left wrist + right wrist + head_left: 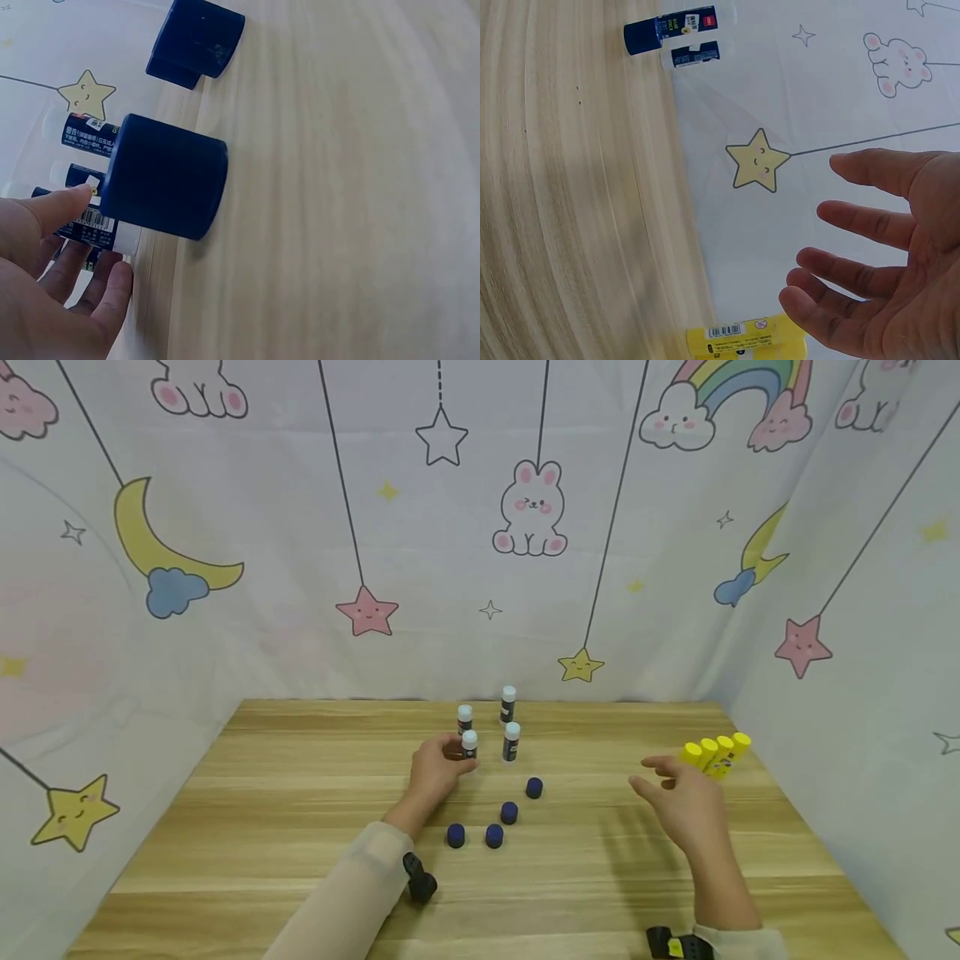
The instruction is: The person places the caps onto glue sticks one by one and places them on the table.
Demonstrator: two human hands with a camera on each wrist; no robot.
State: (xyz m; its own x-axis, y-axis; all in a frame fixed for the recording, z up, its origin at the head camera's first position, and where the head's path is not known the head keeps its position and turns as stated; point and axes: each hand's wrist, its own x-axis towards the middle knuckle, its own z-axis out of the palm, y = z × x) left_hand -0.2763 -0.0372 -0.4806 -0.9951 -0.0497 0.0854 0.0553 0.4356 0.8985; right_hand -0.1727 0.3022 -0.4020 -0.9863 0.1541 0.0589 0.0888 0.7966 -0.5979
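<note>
My left hand [435, 770] holds a glue stick [469, 742] with a dark label and a white top, thumb on the near side and fingers curled behind. In the left wrist view the thumb lies against its label, and the fingertips [120, 281] show beyond it. Three more glue sticks stand upright close by: one behind [465, 718], one to the right [512, 743], and one farthest back [508, 706]. My right hand [690, 802] hovers with spread, slightly bent fingers and holds nothing. Nearest to it is a row of several yellow tubes [716, 756].
Several dark blue caps lie on the wooden table [300, 860] before the glue sticks, among them a left one [456, 836] and a back right one [534, 788]. A white patterned curtain [450, 543] closes off the back and sides.
</note>
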